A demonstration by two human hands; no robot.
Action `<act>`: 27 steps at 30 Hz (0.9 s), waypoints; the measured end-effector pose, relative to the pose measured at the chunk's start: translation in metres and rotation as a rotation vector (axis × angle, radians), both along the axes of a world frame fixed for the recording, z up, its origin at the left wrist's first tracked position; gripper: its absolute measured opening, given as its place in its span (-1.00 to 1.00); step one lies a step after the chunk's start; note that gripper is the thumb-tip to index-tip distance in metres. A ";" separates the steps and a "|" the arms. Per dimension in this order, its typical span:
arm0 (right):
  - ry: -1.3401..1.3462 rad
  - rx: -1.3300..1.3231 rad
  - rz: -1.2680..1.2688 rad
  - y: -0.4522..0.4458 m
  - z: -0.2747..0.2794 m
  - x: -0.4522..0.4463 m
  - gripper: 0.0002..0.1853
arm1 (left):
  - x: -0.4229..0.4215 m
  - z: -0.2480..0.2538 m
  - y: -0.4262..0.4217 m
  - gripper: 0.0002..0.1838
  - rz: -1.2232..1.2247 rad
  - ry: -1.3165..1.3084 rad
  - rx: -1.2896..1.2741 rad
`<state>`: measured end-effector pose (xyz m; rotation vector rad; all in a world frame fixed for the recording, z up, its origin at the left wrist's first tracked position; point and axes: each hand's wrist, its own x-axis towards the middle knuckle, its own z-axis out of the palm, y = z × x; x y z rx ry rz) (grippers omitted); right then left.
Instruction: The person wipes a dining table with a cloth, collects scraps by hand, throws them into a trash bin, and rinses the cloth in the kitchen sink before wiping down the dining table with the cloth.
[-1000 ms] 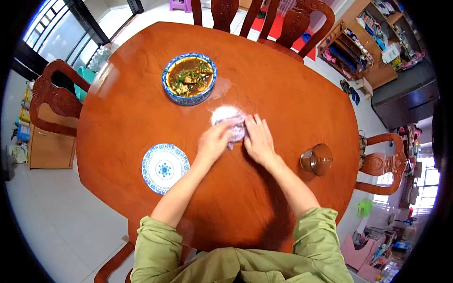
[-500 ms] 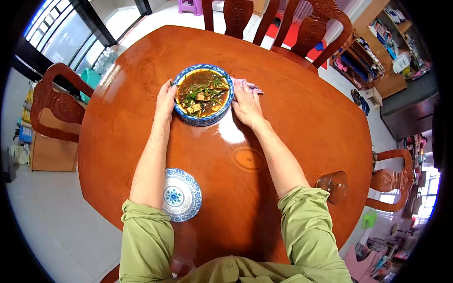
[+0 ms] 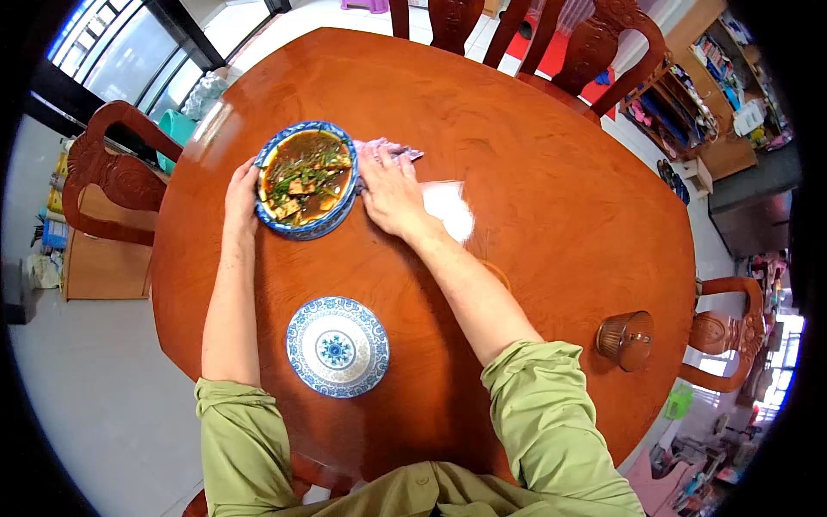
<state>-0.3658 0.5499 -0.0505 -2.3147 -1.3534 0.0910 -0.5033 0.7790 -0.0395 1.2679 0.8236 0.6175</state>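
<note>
A blue-and-white bowl (image 3: 307, 228) is between my two hands at the upper left of the table. It holds brown soup (image 3: 307, 155) with tofu-like chunks and chopped greens. My left hand (image 3: 242, 196) presses round its left side, fingers partly hidden by the rim. On the other side, my right hand (image 3: 389, 191) grips the right edge, with a pink cloth (image 3: 398, 150) bunched under and beyond its fingers. A blue-and-white patterned plate or lid (image 3: 337, 348) lies on the table between my forearms.
The polished wooden table (image 3: 551, 207) spreads under everything. Near its right edge is a brown glass cup (image 3: 625, 340). Carved chairs stand around it, one at the left (image 3: 116, 177) and one at the right (image 3: 728, 332). Shelves (image 3: 728, 65) fill the upper right.
Both hands and the bowl have shifted left across the table, the cloth moving along with them. My left forearm has come off the patterned plate, which now shows whole. The view has shifted slightly.
</note>
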 end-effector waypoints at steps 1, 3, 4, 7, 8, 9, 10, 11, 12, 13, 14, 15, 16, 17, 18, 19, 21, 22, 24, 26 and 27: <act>0.031 0.029 0.014 0.004 0.002 -0.010 -0.37 | -0.010 -0.001 0.007 -0.64 0.001 -0.007 -0.007; -0.075 0.082 0.055 0.002 0.004 -0.027 -0.45 | -0.030 0.006 0.013 -0.65 -0.004 0.020 -0.044; -0.044 0.116 0.083 -0.001 0.004 -0.035 -0.46 | -0.040 -0.002 0.023 -0.66 -0.030 0.005 -0.033; -0.008 0.106 0.184 -0.017 0.010 -0.053 -0.45 | -0.066 0.002 0.020 -0.66 -0.055 0.000 -0.072; -0.004 0.084 0.220 -0.026 0.013 -0.058 -0.44 | -0.073 0.002 0.017 -0.67 -0.068 -0.004 -0.090; -0.020 0.090 0.230 -0.035 0.009 -0.062 -0.46 | -0.079 0.002 0.014 -0.67 -0.081 -0.009 -0.108; -0.036 0.097 0.240 -0.044 0.003 -0.065 -0.48 | -0.084 0.001 0.009 -0.67 -0.109 -0.011 -0.093; -0.052 0.102 0.248 -0.055 -0.001 -0.069 -0.49 | -0.087 0.006 -0.001 -0.67 -0.106 0.019 -0.070; -0.040 0.093 0.240 -0.070 -0.001 -0.074 -0.53 | -0.089 0.007 -0.009 -0.67 -0.123 0.004 -0.091; -0.027 0.070 0.235 -0.089 -0.001 -0.077 -0.54 | -0.091 0.009 -0.017 -0.67 -0.139 -0.011 -0.114; -0.011 0.045 0.231 -0.107 0.002 -0.080 -0.55 | -0.092 0.008 -0.021 -0.68 -0.158 -0.023 -0.118; 0.005 0.020 0.226 -0.124 0.003 -0.082 -0.56 | -0.091 0.007 -0.022 -0.68 -0.178 -0.019 -0.111; 0.020 -0.004 0.207 -0.143 0.006 -0.083 -0.57 | -0.091 0.008 -0.025 -0.69 -0.187 -0.006 -0.113; 0.033 -0.029 0.187 -0.162 0.011 -0.083 -0.57 | -0.089 0.009 -0.027 -0.69 -0.197 0.005 -0.114; 0.047 -0.055 0.167 -0.176 0.014 -0.080 -0.58 | -0.088 0.008 -0.028 -0.68 -0.205 0.004 -0.120; 0.032 -0.088 0.149 -0.184 0.017 -0.074 -0.57 | -0.087 0.007 -0.031 -0.68 -0.218 0.000 -0.134; 0.006 -0.150 0.113 -0.187 0.022 -0.060 -0.56 | -0.088 0.009 -0.033 -0.68 -0.244 -0.004 -0.160; -0.010 -0.088 0.088 -0.181 0.015 -0.051 -0.54 | -0.088 0.007 -0.033 -0.67 -0.255 -0.011 -0.159; -0.041 -0.094 -0.028 -0.155 0.009 -0.024 -0.51 | -0.087 0.013 -0.038 -0.66 -0.260 0.018 -0.155; -0.049 -0.097 -0.110 -0.117 0.002 0.004 -0.50 | -0.085 0.011 -0.042 -0.66 -0.279 0.029 -0.155; -0.066 -0.108 -0.131 -0.095 0.001 0.013 -0.49 | -0.085 0.013 -0.045 -0.66 -0.294 0.016 -0.146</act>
